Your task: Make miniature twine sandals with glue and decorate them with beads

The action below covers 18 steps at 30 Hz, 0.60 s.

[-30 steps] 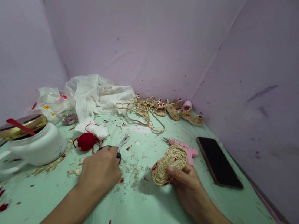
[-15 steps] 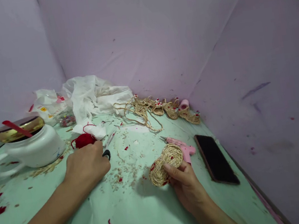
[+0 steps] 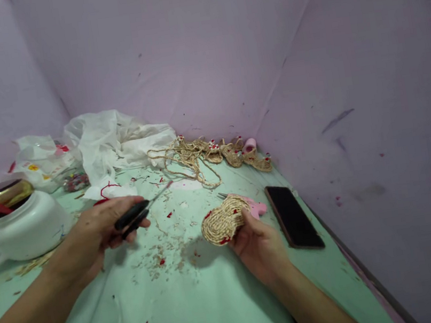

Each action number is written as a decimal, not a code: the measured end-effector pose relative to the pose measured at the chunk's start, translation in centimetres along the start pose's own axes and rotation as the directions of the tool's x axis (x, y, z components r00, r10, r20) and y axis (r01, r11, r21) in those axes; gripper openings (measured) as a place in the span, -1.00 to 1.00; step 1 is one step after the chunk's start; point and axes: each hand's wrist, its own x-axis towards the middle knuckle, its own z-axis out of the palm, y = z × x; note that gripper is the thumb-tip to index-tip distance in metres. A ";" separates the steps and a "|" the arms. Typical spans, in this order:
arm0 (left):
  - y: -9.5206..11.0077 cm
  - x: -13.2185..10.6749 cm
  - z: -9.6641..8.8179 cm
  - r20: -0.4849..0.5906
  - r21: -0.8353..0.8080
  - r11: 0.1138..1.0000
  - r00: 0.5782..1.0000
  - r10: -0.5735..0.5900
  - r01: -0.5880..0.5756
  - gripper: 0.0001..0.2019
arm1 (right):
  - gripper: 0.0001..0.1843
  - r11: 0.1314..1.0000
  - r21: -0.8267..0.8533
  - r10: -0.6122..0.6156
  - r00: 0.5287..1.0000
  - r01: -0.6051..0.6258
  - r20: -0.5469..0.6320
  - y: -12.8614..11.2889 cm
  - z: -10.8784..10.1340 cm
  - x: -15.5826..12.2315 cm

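My left hand (image 3: 92, 235) is closed round the black handles of a pair of scissors (image 3: 140, 211), lifted off the green table (image 3: 204, 303) with the blades pointing right and away. My right hand (image 3: 258, 244) grips a small woven straw sole (image 3: 221, 221) with red flecks, tilted up above the table. Straw and red thread scraps (image 3: 164, 253) lie scattered between the two hands. A pink tool (image 3: 253, 207) lies just behind the sole, partly hidden by it.
A black phone (image 3: 293, 215) lies to the right near the wall. A white jar with a gold lid (image 3: 9, 222) stands at the left. Crumpled white plastic bags (image 3: 111, 142), loose straw cord (image 3: 182, 158) and small woven sandals (image 3: 238, 153) fill the back corner.
My left hand took the scissors off the table by the red yarn and lifted them. My right hand tipped the straw sole upward. The camera view swung to the right.
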 end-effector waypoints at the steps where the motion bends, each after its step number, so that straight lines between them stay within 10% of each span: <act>1: -0.2 -0.1 0.2 0.054 -0.035 0.999 0.998 -0.035 0.037 -0.59 | -0.76 0.999 -0.029 -0.016 1.000 0.017 0.011 0.1 0.0 -0.1; 5: -1.6 -0.2 1.3 0.310 -0.034 0.997 0.949 -0.056 0.070 -0.52 | -0.72 0.990 -0.121 -0.068 0.998 0.069 0.010 0.1 0.1 -0.4; 8: -2.6 -0.6 2.6 0.337 0.220 0.969 0.941 0.029 -0.109 -0.49 | -0.70 0.987 -0.140 -0.083 0.995 0.075 -0.051 0.0 0.2 -0.5; 12: -3.1 -2.0 4.1 0.346 0.681 0.568 0.887 0.306 -0.462 -0.72 | -0.54 0.988 -0.120 -0.105 0.992 0.096 -0.065 0.0 -0.1 -0.4; 18: -4.4 -2.9 4.5 0.520 0.762 0.214 0.774 0.360 -0.611 -0.58 | -0.57 0.973 -0.193 -0.134 0.991 0.130 -0.006 0.7 -0.3 -0.7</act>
